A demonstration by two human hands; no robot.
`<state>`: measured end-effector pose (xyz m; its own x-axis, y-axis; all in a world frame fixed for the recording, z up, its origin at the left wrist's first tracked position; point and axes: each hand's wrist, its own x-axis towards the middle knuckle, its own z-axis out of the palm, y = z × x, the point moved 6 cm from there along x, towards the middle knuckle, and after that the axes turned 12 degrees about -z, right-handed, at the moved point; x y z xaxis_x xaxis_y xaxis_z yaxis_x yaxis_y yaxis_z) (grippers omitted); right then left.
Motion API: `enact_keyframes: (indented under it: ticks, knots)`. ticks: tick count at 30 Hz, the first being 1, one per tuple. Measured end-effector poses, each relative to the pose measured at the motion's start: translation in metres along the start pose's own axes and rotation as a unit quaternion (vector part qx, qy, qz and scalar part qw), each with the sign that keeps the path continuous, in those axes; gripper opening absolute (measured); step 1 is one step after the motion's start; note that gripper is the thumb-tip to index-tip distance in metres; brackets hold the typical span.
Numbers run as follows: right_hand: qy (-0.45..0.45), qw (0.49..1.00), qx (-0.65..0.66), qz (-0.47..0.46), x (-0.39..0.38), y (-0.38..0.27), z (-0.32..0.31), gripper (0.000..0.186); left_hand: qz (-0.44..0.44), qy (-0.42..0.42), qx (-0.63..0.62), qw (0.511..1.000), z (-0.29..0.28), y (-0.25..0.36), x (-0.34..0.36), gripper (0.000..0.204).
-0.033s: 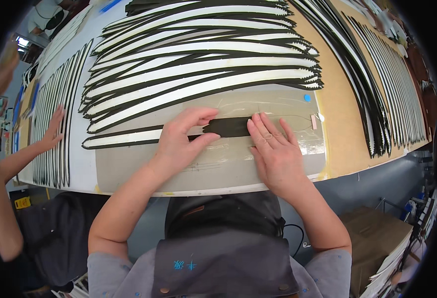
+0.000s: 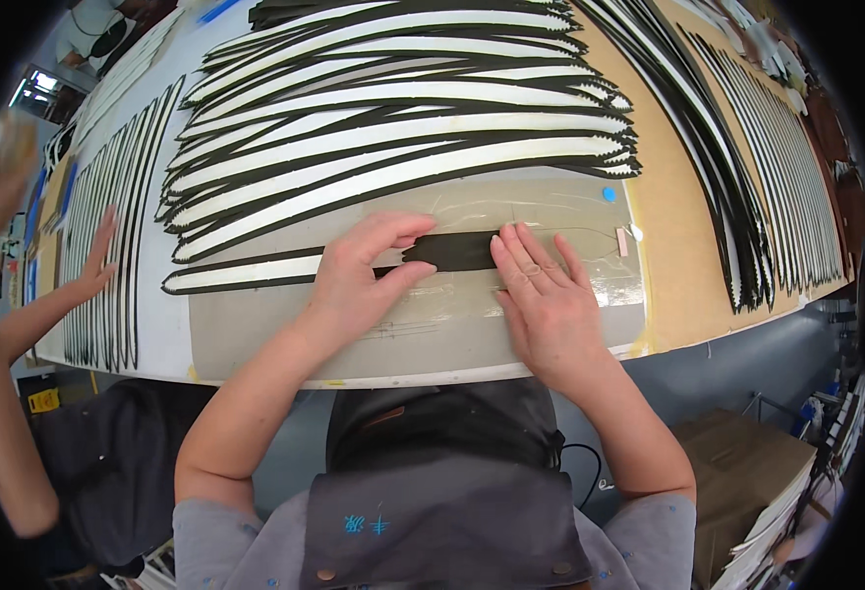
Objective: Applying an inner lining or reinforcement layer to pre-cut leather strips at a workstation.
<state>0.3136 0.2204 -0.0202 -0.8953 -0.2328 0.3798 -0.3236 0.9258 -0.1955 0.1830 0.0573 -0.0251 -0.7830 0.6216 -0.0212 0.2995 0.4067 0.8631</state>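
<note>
My left hand (image 2: 354, 285) curves around the left end of a short black band (image 2: 449, 252), thumb at its lower edge, fingers at the upper one. My right hand (image 2: 546, 310) lies flat, fingertips pressing the band's right end and its fingers slightly spread. A long black-edged white strip (image 2: 238, 274) runs leftward from under my left hand. All rest on a grey, partly shiny work mat (image 2: 246, 349), with a blue dot (image 2: 608, 194) and a small pink tab (image 2: 622, 243) at the right.
Layered black-and-white strips (image 2: 393, 138) lie above my hands. More black strips (image 2: 688, 147) and thin striped rows (image 2: 777, 177) lie on tan board at right. A co-worker's hands and arms (image 2: 34, 329) are at left, beside another striped row (image 2: 118, 236). Brown sheets (image 2: 727, 452) sit lower right.
The co-worker's raised arm at the far left has shifted slightly down and to the right. My own hands and the band show no visible change.
</note>
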Motion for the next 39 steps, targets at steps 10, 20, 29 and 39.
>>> enact_keyframes:
  ticks: [10,20,29,39]
  knots:
    - [-0.015,1.000,-0.007,-0.003,0.001,-0.002,-0.001,0.051,0.030,0.017,0.045,0.998,0.004,0.002,-0.005,0.029]
    - [-0.034,0.999,-0.018,-0.001,0.003,-0.002,-0.003,0.046,0.066,-0.028,0.056,0.996,-0.003,0.003,-0.004,0.036]
    - [-0.038,0.999,0.011,0.002,0.002,-0.001,-0.002,0.047,0.113,-0.017,0.113,0.987,-0.011,-0.004,-0.012,0.032]
    - [-0.039,0.999,-0.016,-0.006,0.003,-0.001,-0.003,0.047,0.133,0.039,0.136,0.981,-0.004,0.005,-0.015,0.029]
